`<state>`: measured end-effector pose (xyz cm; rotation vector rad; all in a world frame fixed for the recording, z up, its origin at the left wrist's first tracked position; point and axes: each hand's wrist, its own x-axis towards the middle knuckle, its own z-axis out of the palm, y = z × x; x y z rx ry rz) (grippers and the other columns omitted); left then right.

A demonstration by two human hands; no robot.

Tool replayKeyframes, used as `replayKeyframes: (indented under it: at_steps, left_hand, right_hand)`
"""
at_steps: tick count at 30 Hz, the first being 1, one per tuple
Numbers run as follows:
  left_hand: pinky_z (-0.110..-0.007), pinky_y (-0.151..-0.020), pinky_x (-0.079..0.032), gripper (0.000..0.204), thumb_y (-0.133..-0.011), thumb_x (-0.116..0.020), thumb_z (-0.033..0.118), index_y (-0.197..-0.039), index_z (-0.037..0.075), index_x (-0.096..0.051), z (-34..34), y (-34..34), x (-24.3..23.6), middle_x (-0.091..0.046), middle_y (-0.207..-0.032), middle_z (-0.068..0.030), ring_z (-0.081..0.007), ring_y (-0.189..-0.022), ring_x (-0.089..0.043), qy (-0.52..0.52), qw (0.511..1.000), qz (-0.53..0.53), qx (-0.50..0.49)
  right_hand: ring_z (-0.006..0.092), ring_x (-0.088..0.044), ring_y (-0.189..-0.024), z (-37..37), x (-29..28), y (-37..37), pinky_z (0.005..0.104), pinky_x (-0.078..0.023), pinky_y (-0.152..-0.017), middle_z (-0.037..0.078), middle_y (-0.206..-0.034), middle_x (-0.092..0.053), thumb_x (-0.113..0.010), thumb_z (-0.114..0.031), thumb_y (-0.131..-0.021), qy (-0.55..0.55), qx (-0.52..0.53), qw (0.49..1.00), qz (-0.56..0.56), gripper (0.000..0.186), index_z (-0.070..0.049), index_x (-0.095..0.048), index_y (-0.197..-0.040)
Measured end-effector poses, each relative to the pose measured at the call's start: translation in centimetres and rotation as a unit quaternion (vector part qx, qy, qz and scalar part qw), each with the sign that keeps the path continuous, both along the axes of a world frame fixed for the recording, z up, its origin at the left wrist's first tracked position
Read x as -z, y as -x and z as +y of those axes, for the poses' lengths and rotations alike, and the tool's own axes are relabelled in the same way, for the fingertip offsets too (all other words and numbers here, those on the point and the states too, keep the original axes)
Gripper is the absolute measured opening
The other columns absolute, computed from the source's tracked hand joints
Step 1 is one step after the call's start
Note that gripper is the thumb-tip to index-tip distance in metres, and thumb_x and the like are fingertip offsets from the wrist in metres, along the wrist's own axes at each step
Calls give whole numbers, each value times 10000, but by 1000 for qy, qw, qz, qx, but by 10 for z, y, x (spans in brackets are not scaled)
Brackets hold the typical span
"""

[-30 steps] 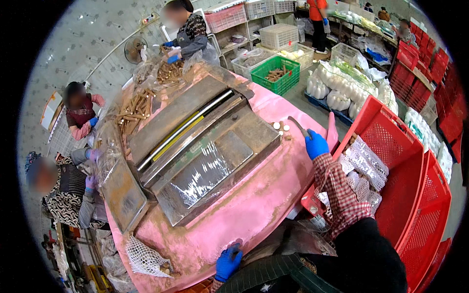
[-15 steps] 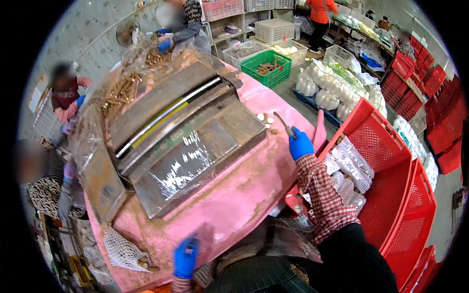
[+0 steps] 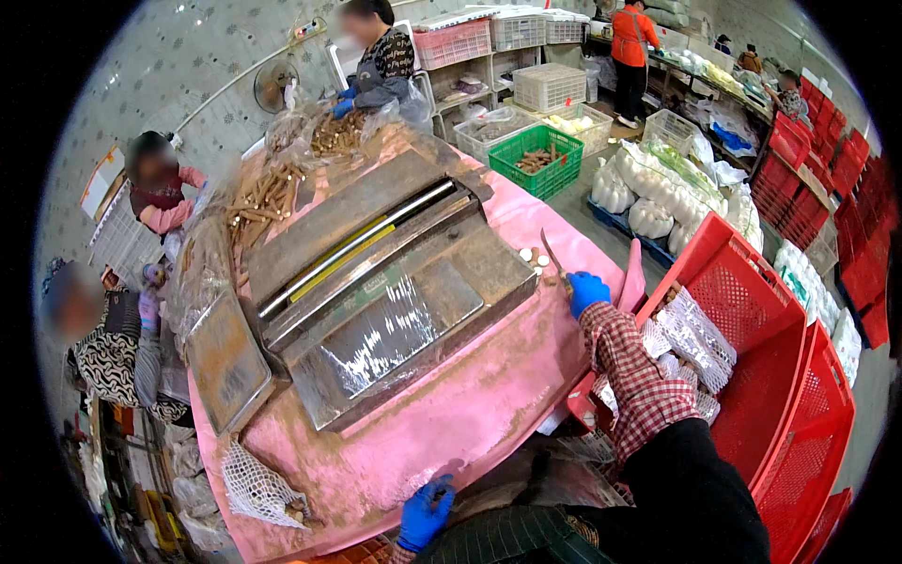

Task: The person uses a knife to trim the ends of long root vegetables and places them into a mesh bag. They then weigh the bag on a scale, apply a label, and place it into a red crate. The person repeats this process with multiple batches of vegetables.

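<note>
My right hand (image 3: 589,292) is closed around the handle of a small knife (image 3: 551,248), its slim curved blade pointing up and away over the pink cloth (image 3: 470,395). Close to the blade tip lie a few white round slices (image 3: 528,255) and small brown bits. At the near edge of the cloth is my left hand (image 3: 426,514), blue-gloved like the right. Its fingers are loosely bent and apart, and I see nothing held in them. A metal film-wrapping machine (image 3: 395,315) with a shiny roller stands beyond both hands.
Brown roots (image 3: 263,202) are piled at the far left. A white foam net (image 3: 258,484) holds roots at the near left. Red crates (image 3: 752,329) with netted packs stand at my right. A green crate (image 3: 536,162) is beyond the table. Co-workers stand along the left and far sides.
The whole view has shifted, so the table sits farther right and lower. My left hand has moved rightward along the cloth's near edge. The knife stays in my right hand, its blade now more upright.
</note>
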<state>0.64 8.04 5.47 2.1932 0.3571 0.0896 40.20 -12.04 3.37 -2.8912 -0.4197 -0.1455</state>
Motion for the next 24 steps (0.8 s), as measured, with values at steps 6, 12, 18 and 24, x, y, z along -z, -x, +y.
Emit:
replayKeyframes:
  at_steps: [6,12,18,24]
  left_hand:
    - [-292,-716,-425,237,-733,-542,103,-956,22,-528,-6,-2,-21,-563,-905,-129,-210,-826,-547,-4,999,15,-37]
    - [-324,-817,-368,425,-697,-561,90,-1095,26,-428,-35,-43,-77,-466,-1053,-139,-264,-972,-456,-8,991,-130,15]
    - [-374,-701,-367,524,-692,-561,339,-1100,41,-422,-64,-49,-78,-503,-870,-153,-298,-794,-482,-106,898,-37,426]
    - [-372,-764,-369,444,-702,-574,207,-1092,50,-430,-63,6,-34,-511,-920,-148,-306,-838,-485,7,910,-36,412]
  right_hand:
    - [224,-546,-712,2,-58,43,388,-370,-694,56,-738,-585,-537,-266,-682,-119,-142,973,-141,150,-149,-603,-749]
    - [253,-489,-534,11,-74,179,337,-401,-531,97,-588,-508,-524,-177,-632,-261,-562,784,-48,97,-86,-555,-644]
    - [259,-517,-760,42,5,334,349,-395,-709,137,-819,-539,-498,-180,-711,-236,-516,753,333,202,-43,-547,-850]
    - [272,-530,-781,38,59,386,338,-414,-705,162,-849,-544,-493,-206,-743,-264,-423,797,340,240,-25,-543,-892]
